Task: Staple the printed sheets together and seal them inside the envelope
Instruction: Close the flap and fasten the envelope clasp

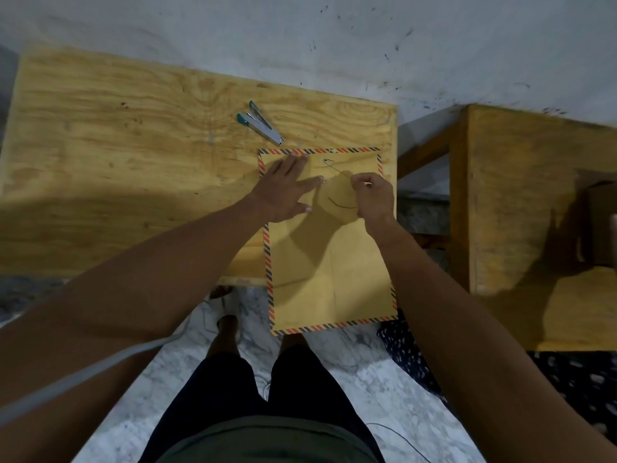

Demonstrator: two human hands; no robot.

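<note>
A large brown envelope (329, 262) with a red-and-blue striped border lies at the right end of the wooden table (133, 155), its near end hanging over the table's front edge. My left hand (287, 188) presses flat on the envelope's upper left, fingers spread. My right hand (374, 195) pinches a thin dark closure string (337, 170) that runs from a small button near the envelope's top. A silver stapler (262, 123) with green ends lies on the table just beyond the envelope. The printed sheets are not visible.
A second wooden piece of furniture (534, 195) stands to the right, across a narrow gap. A pale wall rises behind the table. Below are a marble floor, my legs, a grey cable (100, 372) and a dark patterned cloth (407, 355).
</note>
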